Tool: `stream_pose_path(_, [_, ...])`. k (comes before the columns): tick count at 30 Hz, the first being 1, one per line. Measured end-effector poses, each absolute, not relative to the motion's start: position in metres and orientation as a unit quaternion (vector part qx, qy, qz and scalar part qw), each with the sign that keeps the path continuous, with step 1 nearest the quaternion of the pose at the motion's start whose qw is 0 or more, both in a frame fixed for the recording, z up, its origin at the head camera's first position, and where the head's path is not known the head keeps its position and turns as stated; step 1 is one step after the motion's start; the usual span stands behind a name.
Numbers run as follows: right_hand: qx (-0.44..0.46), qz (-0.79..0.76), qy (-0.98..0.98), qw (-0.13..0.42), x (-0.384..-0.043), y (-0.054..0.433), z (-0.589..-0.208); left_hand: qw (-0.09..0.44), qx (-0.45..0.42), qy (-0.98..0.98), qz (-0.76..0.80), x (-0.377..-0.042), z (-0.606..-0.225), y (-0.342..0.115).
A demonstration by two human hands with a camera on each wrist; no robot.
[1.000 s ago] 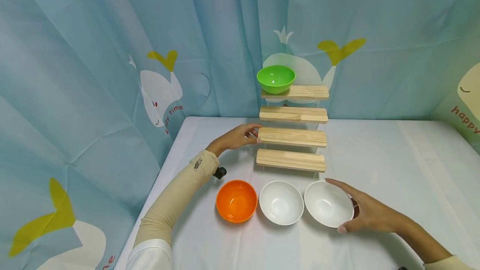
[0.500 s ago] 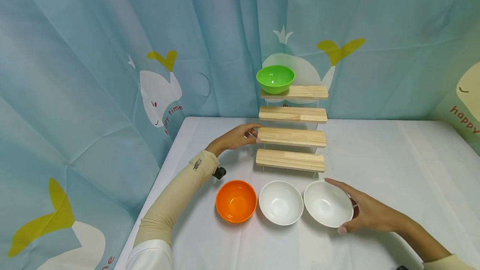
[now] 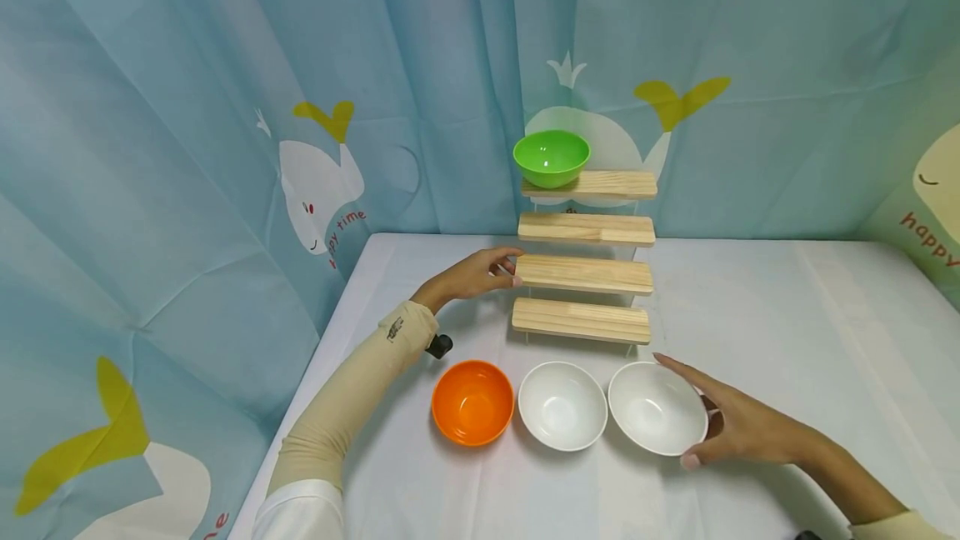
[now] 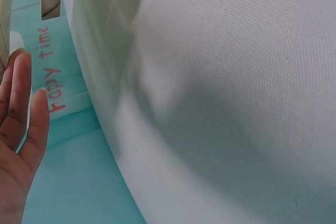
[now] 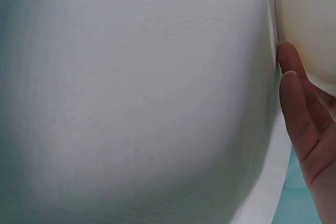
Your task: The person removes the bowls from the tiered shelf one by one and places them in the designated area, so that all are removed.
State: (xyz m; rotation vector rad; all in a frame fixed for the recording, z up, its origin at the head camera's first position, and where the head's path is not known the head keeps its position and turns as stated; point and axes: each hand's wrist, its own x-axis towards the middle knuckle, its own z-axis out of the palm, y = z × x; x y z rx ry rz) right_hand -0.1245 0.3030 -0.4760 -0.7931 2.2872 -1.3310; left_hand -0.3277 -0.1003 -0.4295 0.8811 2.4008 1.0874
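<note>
A rack of wooden shelves (image 3: pixel 584 273) stands at the back of the table. My left hand (image 3: pixel 472 273) holds the left end of its second board from the bottom, thumb at the front corner and fingers at the back; its fingers (image 4: pixel 19 87) also show in the left wrist view. In front of the rack, an orange bowl (image 3: pixel 473 402), a middle white bowl (image 3: pixel 562 405) and a right white bowl (image 3: pixel 656 408) sit in a row. My right hand (image 3: pixel 738 427) is spread round the right white bowl's outer side, thumb and forefinger tips right at its rim.
A green bowl (image 3: pixel 552 158) sits on the left end of the top shelf. The white cloth-covered table (image 3: pixel 780 340) backs onto a blue curtain (image 3: pixel 450 90) printed with whales. A small black object (image 3: pixel 440 346) shows under the left wrist.
The right thumb and forefinger have spread slightly away from the right white bowl's rim. The left hand, rack and bowls stay where they were.
</note>
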Motion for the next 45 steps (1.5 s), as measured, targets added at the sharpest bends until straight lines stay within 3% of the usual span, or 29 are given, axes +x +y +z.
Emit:
stream_pose_path(7, [-0.287,-0.490,0.801,0.187,-0.125,0.307,-0.473,0.180,0.312,0.849,0.387,-0.329,-0.429,-0.101])
stream_pose_path(18, [-0.294,-0.441,0.845,0.069,-0.136,0.321,-0.446,0.181,0.308,0.849,0.390,-0.328,-0.432,-0.102])
stream_pose_path(32, [-0.264,-0.398,0.879,-0.018,-0.163,0.331,-0.394,0.182,0.308,0.849,0.389,-0.329,-0.433,-0.103])
stream_pose_path(45, [-0.253,-0.422,0.866,-0.092,-0.210,0.305,-0.351,0.186,0.304,0.850,0.389,-0.329,-0.430,-0.101])
